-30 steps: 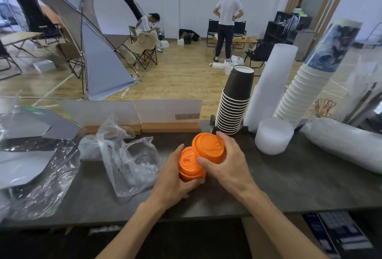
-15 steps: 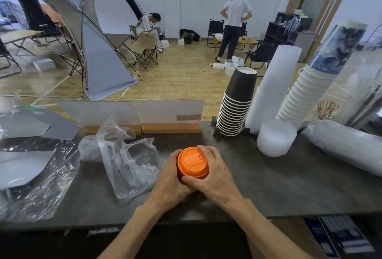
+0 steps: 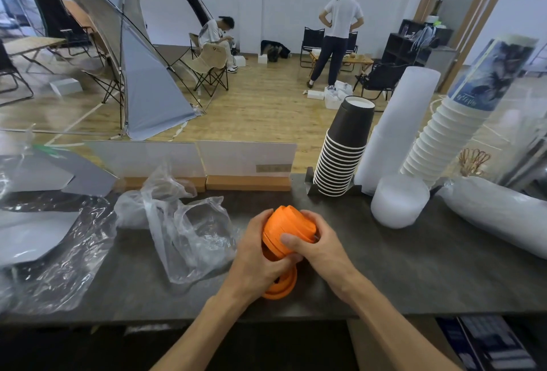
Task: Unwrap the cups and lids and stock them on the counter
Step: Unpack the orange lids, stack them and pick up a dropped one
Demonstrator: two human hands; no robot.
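A stack of orange lids (image 3: 285, 230) is tilted on its side just above the dark counter (image 3: 414, 267). My left hand (image 3: 259, 261) wraps it from the left and below. My right hand (image 3: 313, 244) grips it from the right, thumb across the front. More orange lids (image 3: 281, 287) show under my left palm, touching the counter. At the back right stand a stack of black cups (image 3: 343, 151), a frosted clear cup stack (image 3: 393, 130), white printed cups (image 3: 450, 122) and a low stack of clear lids (image 3: 399, 202).
Crumpled clear plastic wrap (image 3: 183, 222) lies left of my hands, with more film (image 3: 47, 252) at the far left. A wrapped white sleeve (image 3: 497, 213) lies at the right. Two sign holders (image 3: 245, 169) stand along the counter's back edge. Two people are in the room beyond.
The two part-stacks of orange lids were joined into one upright stack. Now that stack is tipped over onto its side between both hands, closer to me.
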